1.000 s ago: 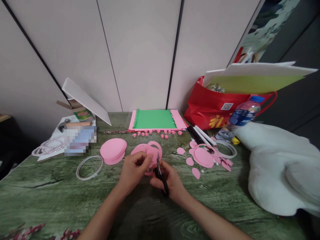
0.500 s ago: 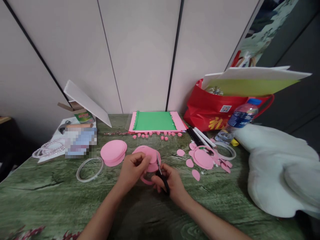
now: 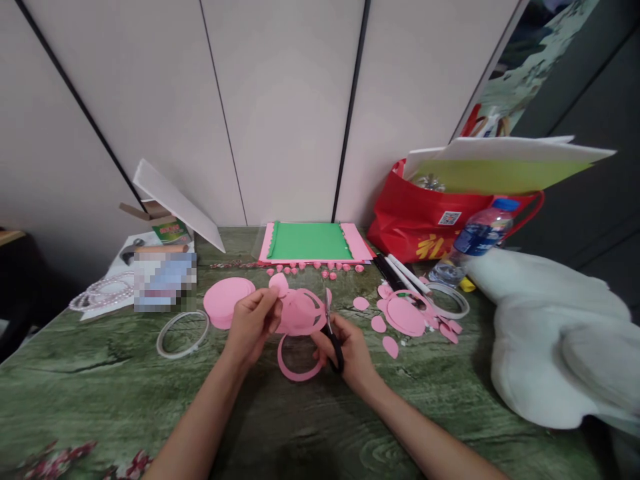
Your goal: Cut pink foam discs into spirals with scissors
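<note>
Between the thumb and fingers of my left hand (image 3: 254,325) is a small pink paper petal (image 3: 279,285), held up above the table. My right hand (image 3: 346,347) grips black-handled scissors (image 3: 334,343), their blades pointing up and away from me. Pink paper cutouts with openings (image 3: 303,313) lie between the two hands. A thin pink paper ring (image 3: 299,375) rests just in front of them, near my right fingers. To the left of my left hand sits a stack of pink paper circles (image 3: 227,301).
Rolls of tape (image 3: 183,335) lie left and right. Loose petals (image 3: 390,347), pink scraps (image 3: 407,313) and pens (image 3: 397,273) are on the right. Small pink rolled pieces (image 3: 325,274) line up before a green sheet (image 3: 310,241). A bottle (image 3: 475,240) stands by a red bag (image 3: 405,220).
My left hand has moved slightly left, lifting the petal away from the other paper. The scissors have shifted a little right, and the pink ring now shows more fully.
</note>
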Tool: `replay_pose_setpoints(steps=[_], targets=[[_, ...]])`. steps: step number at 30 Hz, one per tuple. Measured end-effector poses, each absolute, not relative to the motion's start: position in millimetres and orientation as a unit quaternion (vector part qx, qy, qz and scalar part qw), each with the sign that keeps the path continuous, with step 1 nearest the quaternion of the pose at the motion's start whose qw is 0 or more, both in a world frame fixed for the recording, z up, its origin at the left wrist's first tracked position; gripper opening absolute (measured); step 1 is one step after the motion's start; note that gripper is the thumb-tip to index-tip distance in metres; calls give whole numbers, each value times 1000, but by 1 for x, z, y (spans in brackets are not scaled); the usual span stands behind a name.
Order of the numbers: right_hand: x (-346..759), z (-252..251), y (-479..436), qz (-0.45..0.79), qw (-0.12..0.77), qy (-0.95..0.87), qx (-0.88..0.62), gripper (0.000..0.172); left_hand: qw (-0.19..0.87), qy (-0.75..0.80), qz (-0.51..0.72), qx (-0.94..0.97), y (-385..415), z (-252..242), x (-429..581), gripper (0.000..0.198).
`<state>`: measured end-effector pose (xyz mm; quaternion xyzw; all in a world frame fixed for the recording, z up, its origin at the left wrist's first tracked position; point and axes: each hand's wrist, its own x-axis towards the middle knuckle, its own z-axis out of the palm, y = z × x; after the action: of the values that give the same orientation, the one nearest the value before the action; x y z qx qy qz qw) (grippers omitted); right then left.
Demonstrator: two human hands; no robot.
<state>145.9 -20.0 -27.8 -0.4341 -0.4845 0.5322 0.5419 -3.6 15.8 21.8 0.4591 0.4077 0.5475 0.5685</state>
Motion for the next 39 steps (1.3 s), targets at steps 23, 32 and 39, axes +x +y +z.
replay_pose_setpoints(steps=[23, 32, 39], targets=[[152, 13, -51, 88, 69, -921, -373, 37, 485, 525, 574, 400, 27, -1, -7, 26], [148, 0, -39, -31, 22, -936, -351, 28, 480, 507, 615, 366, 30, -1, -8, 20], [177, 51, -2, 12, 331, -803, -495, 20, 465, 496, 649, 342, 31, -1, -8, 17]])
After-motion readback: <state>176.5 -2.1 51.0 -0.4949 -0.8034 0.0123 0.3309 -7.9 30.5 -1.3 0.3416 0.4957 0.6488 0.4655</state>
